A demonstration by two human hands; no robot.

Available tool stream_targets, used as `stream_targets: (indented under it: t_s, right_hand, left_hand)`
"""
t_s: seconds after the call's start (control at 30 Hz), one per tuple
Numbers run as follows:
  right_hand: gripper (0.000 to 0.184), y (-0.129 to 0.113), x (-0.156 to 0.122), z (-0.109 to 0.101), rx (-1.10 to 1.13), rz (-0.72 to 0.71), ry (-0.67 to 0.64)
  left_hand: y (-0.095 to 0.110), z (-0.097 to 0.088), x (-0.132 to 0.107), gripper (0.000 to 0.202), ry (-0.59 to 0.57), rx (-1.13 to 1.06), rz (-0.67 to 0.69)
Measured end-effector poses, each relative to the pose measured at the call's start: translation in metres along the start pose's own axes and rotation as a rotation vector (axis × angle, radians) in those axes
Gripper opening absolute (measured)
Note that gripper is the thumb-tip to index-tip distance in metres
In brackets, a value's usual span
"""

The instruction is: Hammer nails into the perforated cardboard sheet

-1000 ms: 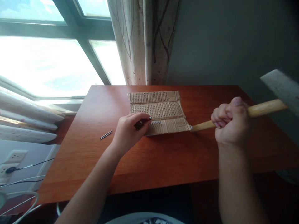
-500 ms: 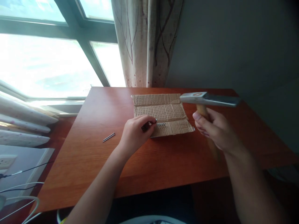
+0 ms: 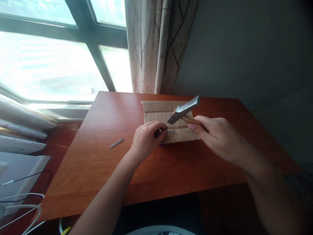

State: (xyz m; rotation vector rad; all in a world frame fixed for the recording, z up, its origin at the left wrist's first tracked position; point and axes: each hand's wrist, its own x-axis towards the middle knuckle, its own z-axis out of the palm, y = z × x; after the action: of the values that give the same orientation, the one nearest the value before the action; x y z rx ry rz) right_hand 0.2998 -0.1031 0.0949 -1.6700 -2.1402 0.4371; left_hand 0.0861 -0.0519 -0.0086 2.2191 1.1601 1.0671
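A piece of cardboard (image 3: 188, 134), dotted with rows of small holes, lies on the wooden table. My left hand (image 3: 148, 137) rests at its near left part, thumb and forefinger pinched on a nail that is mostly hidden by the fingertips. Right of those fingers runs a short row of small slanted metal pieces (image 3: 171, 131) in the cardboard. My right hand (image 3: 217, 137) is closed round the wooden handle of a hammer (image 3: 184, 110). The hammer's metal head is tilted, its lower face close above my left fingertips; I cannot tell whether it touches the nail.
Two thin metal nails (image 3: 116, 143) lie side by side on the table (image 3: 97, 176), left of my left hand. Behind the table hang a curtain (image 3: 149, 49) and a window. White and black cables (image 3: 22, 195) are at the lower left.
My right hand has swung the hammer left and down, from beside the cardboard to over it near my left fingertips. My left hand keeps its pinch on the cardboard.
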Motion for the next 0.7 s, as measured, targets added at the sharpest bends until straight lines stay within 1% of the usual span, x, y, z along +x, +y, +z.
stream_targets:
  t_s: [0.1,0.27,0.43,0.6,0.7]
  right_hand:
    - [0.042,-0.0039,0.0014,-0.0004,-0.002,0.001,0.015]
    - [0.041,-0.0071,0.0009,-0.0008,-0.026,-0.005,-0.007]
    - [0.040,-0.0069,0.0004,0.0011,-0.022,0.004,0.021]
    - [0.036,-0.0043,0.0015,0.0049,-0.068,0.053,-0.108]
    - [0.037,-0.0058,0.0016,0.0031,-0.085,0.075,-0.121]
  left_hand:
    - [0.0005,-0.0004,0.0000,0.010,-0.001,-0.003,-0.008]
    - [0.0009,-0.0008,0.0000,0.011,-0.003,-0.007,-0.009]
    - [0.0006,-0.0006,-0.0001,0.011,-0.008,-0.017,-0.009]
    - [0.0015,-0.0008,0.0000,0.009,-0.017,0.015,-0.023]
    - [0.0012,-0.0003,-0.0001,0.008,-0.013,0.022,-0.020]
